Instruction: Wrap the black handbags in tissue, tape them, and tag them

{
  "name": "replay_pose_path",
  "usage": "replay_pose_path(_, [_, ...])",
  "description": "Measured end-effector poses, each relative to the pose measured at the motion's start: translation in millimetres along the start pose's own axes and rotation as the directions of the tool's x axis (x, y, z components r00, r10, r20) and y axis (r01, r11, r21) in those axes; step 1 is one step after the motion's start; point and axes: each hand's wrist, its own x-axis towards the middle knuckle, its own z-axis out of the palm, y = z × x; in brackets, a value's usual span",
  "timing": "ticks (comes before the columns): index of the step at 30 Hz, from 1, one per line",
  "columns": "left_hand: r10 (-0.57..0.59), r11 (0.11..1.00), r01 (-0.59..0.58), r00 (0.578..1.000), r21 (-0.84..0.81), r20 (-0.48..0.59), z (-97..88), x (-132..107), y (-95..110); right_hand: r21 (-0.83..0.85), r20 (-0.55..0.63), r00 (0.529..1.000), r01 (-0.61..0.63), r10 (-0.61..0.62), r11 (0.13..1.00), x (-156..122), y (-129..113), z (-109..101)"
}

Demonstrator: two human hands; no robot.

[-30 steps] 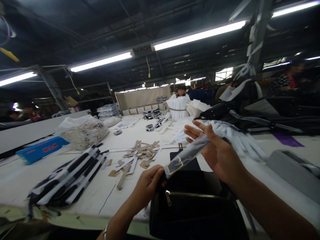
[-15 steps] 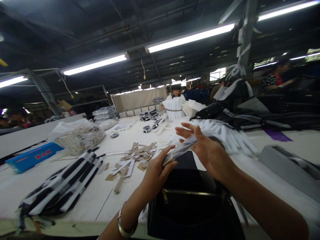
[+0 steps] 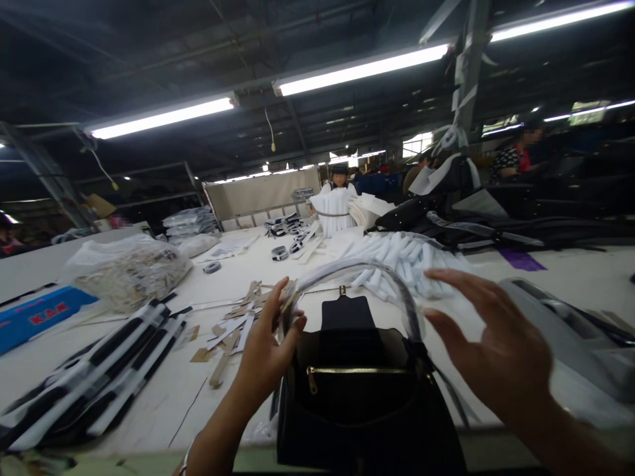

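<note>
"Where is the bag?"

"Right in front of the person, a black handbag (image 3: pixel 367 430) at the near edge of a white table (image 3: pixel 248 264). Its top gapes open, and a gold zip (image 3: pixel 357 371) runs across it. Behind the opening a black flap (image 3: pixel 347 314) stands up, with a small metal clasp (image 3: pixel 342 291) at its tip."

"And the handle?"

"The handle (image 3: pixel 401 285) arches over the opening, covered in clear plastic."

"What are the hands doing?"

"The left hand (image 3: pixel 268 344) is at the handle's left end, thumb and fingers a little apart around it; I can't tell whether they press on it. The right hand (image 3: pixel 496 337) is beyond the handle's other end, holding nothing, its thumb and fingers spread wide, the palm turned towards the bag."

"What else is on the table?"

"Left of the bag, a scatter of brown and white strips (image 3: pixel 248 304), then black straps with white bands (image 3: pixel 114 370). A blue box (image 3: pixel 44 317) with red lettering sits at the far left, beside a clear plastic sack (image 3: pixel 129 268). Behind the handle lies a heap of white tubes (image 3: pixel 397 254). Farther off, a person (image 3: pixel 340 173) is behind an upright white bundle (image 3: pixel 335 210)."
</note>
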Motion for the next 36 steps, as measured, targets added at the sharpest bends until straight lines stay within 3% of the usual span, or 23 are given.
replay_pose_path(2, [0.016, 0.999, -0.015, 1.000, 0.034, -0.015, 3.8, 4.7, 6.3, -0.019, 0.117, 0.986, -0.118, 0.119, 0.993, -2.7, 11.0, 12.5])
replay_pose_path(5, [0.063, 0.990, -0.065, 0.998, 0.127, 0.024, 9.9, 16.3, 10.8, 0.058, 0.370, 0.862, -0.392, 0.345, 0.918, -3.6, 28.7, 30.2])
replay_pose_path(7, [0.110, 0.984, -0.116, 0.993, 0.137, 0.053, 12.1, 22.2, 7.5, 0.115, 0.495, 0.787, -0.481, 0.370, 0.869, -4.8, 35.9, 34.1])
replay_pose_path(8, [0.128, 0.984, -0.133, 0.991, 0.120, 0.048, 12.2, 23.1, 4.0, 0.141, 0.528, 0.770, -0.495, 0.358, 0.858, -6.0, 37.5, 33.7])
replay_pose_path(10, [0.108, 0.993, -0.108, 0.994, 0.047, 0.007, 10.8, 19.7, -5.8, 0.172, 0.536, 0.775, -0.489, 0.336, 0.855, -9.8, 37.7, 30.4])
replay_pose_path(12, [-0.006, 0.997, 0.003, 0.999, -0.075, -0.037, 8.2, 10.2, -16.9, 0.170, 0.525, 0.782, -0.484, 0.337, 0.859, -15.0, 36.1, 26.8])
replay_pose_path(16, [-0.231, 0.902, 0.209, 0.973, -0.378, -0.014, 3.8, -11.2, -32.4, 0.222, 0.615, 0.735, -0.508, 0.285, 0.832, -25.7, 35.7, 27.6])
replay_pose_path(20, [-0.271, 0.825, 0.231, 0.963, -0.515, -0.002, -1.0, -7.8, -30.6, 0.318, 0.597, 0.740, -0.573, 0.310, 0.755, -24.6, 40.8, 35.0])
replay_pose_path(22, [-0.262, 0.819, 0.236, 0.965, -0.523, 0.024, -4.2, 7.0, -26.0, 0.319, 0.574, 0.725, -0.627, 0.381, 0.711, -15.0, 45.7, 39.5])
replay_pose_path(25, [-0.240, 0.887, 0.267, 0.964, -0.377, 0.117, -4.9, 39.5, -25.8, 0.276, 0.621, 0.641, -0.718, 0.451, 0.639, 7.9, 59.8, 50.6])
replay_pose_path(27, [-0.248, 0.918, 0.283, 0.957, -0.279, 0.152, -0.3, 62.0, -35.7, 0.188, 0.656, 0.583, -0.742, 0.480, 0.644, 22.3, 75.2, 61.7])
replay_pose_path(29, [-0.259, 0.938, 0.288, 0.952, -0.194, 0.161, 7.6, 79.6, -52.5, 0.065, 0.651, 0.559, -0.715, 0.514, 0.696, 31.0, 93.2, 72.9])
replay_pose_path(32, [-0.242, 0.968, 0.249, 0.962, -0.035, 0.130, 17.8, 88.1, -77.4, -0.050, 0.601, 0.586, -0.651, 0.544, 0.757, 29.5, 113.6, 79.8])
replay_pose_path(34, [-0.193, 0.981, 0.188, 0.976, 0.055, 0.102, 20.3, 79.8, -85.3, -0.078, 0.541, 0.684, -0.539, 0.490, 0.839, 20.0, 116.2, 74.2])
replay_pose_path(36, [-0.128, 0.987, 0.114, 0.984, 0.111, 0.123, 19.9, 63.0, -84.1, -0.098, 0.528, 0.792, -0.301, 0.306, 0.949, 6.7, 110.0, 63.5])
